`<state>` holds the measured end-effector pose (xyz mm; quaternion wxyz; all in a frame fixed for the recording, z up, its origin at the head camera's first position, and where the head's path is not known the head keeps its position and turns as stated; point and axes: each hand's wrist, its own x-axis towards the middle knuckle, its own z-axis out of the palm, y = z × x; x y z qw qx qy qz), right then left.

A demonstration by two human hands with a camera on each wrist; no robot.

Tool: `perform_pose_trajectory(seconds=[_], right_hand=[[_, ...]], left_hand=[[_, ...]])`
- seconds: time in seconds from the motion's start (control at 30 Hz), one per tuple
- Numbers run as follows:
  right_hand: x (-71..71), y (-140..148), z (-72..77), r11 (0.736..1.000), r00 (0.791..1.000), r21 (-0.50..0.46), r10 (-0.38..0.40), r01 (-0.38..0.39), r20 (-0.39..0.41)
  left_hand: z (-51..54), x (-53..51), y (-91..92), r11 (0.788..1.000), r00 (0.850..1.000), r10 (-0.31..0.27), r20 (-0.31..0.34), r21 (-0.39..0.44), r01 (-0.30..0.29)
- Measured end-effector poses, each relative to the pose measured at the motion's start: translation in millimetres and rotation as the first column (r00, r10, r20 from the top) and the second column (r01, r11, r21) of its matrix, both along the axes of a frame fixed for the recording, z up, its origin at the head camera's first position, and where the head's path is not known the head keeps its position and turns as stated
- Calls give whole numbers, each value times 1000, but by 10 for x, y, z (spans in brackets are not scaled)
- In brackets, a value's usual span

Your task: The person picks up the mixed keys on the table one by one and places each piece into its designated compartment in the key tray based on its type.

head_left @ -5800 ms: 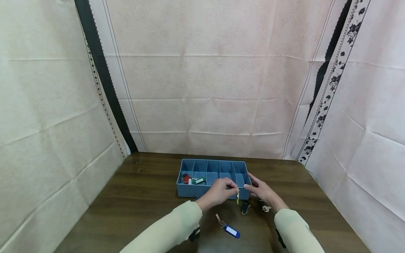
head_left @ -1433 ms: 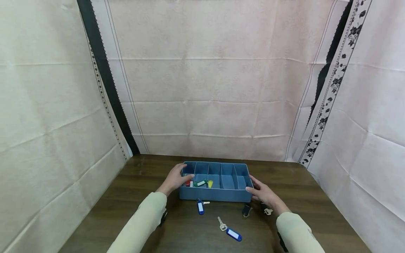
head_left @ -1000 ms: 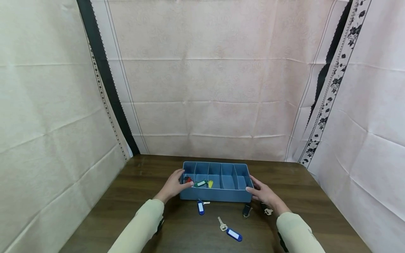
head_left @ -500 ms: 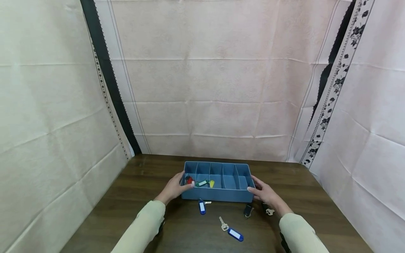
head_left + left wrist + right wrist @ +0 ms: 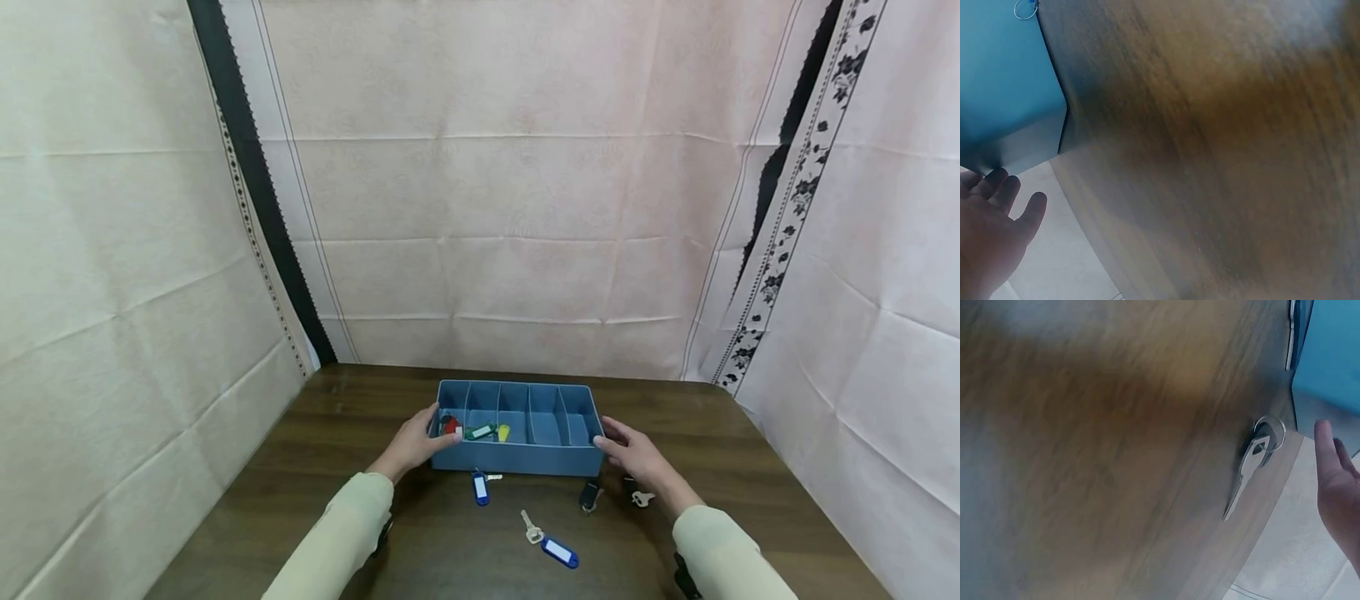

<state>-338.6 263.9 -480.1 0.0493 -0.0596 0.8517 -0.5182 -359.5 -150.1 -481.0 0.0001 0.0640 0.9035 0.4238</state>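
A blue divided box (image 5: 517, 460) stands near the table's back. Its leftmost compartment holds a red key tag (image 5: 452, 425), the second a green key tag (image 5: 480, 432), the third a yellow key tag (image 5: 503, 432). My left hand (image 5: 411, 446) rests at the box's left end, thumb by the front corner; the left wrist view shows relaxed fingers against its side. At the right end, my right hand (image 5: 641, 460) has its thumb by the corner, fingers extended, holding nothing. Below it lies a key (image 5: 1250, 464) on a ring with a dark tag (image 5: 628, 482).
In front of the box lie a blue-tagged key (image 5: 481, 489), a black key tag (image 5: 589, 494) and, nearer, another blue key tag (image 5: 560, 552) with its key (image 5: 532, 528). Pale cloth (image 5: 480, 192) surrounds the wooden table (image 5: 315, 450).
My left hand, earlier pinching a small key-like item before the box, has moved to its left end; the yellow tag now shows in the third compartment. My right hand has shifted slightly right.
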Motion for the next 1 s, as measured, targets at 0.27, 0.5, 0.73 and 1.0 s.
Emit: perform_pose_trajectory(seconds=[0.27, 0.5, 0.73, 1.0], right_hand=[[89, 150, 103, 990, 979, 81, -103, 119, -176], [291, 125, 191, 979, 951, 133, -111, 154, -289], [552, -109, 157, 991, 972, 106, -56, 82, -227], [784, -471, -49, 988, 979, 151, 69, -40, -192]], left_hand=[[30, -5, -7, 1000, 1000, -22, 16, -16, 22], [44, 1, -23, 999, 999, -25, 34, -27, 26], [70, -12, -28, 999, 1000, -14, 26, -46, 16], [58, -26, -21, 998, 999, -9, 35, -64, 12]])
